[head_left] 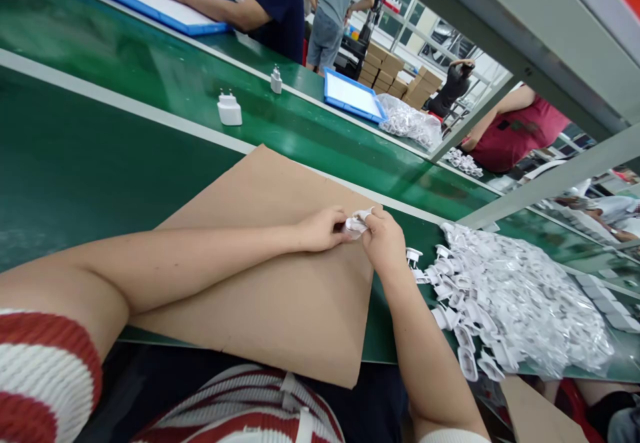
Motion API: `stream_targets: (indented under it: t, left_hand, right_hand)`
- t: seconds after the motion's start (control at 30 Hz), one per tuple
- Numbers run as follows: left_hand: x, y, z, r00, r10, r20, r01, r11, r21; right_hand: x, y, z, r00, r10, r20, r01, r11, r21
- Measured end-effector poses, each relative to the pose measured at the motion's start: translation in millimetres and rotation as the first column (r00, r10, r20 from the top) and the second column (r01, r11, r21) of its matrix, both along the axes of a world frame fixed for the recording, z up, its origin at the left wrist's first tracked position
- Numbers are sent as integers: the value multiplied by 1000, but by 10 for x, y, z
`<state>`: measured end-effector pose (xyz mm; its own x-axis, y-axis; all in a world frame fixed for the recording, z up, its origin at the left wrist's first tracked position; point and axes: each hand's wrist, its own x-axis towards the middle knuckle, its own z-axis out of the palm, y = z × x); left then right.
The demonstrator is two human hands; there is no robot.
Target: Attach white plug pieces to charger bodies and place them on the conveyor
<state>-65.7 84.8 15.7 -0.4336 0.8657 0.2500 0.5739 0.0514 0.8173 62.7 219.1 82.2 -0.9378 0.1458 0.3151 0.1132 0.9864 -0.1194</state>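
Observation:
Both my hands meet over the far edge of a brown cardboard sheet. My left hand and my right hand are closed together on one small white plastic part, pinched between the fingertips. A finger of my right hand wears a white cot. Just right of my right hand lies a big pile of small white plastic parts, some loose, many on or in clear plastic bags.
The green conveyor belt carries two white plug adapters. A blue tray and a bag of white parts sit farther along. Other people work across the line; grey frame bars cross on the right.

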Motion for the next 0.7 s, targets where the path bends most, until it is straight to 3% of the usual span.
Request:
stream_targets:
  t: [0.17, 0.37, 0.53, 0.7]
  left_hand:
    - [-20, 20, 10, 1000, -15, 25, 15, 1000, 17]
    - [-8, 18, -7, 999, 9, 32, -9, 1000, 7]
    - [69, 6, -17, 1000, 19, -6, -19, 999, 25]
    - [145, -21, -36, 992, 46, -115, -27, 986, 162]
  right_hand:
    - [-8, 28, 58, 999, 43, 32, -45, 998, 38]
    - [-26, -24, 86, 993, -63, 103, 61, 998, 25]
    - [13, -69, 112, 985, -129, 111, 133, 991, -34]
    - [62, -20, 16, 995, -99, 22, 101, 985, -140]
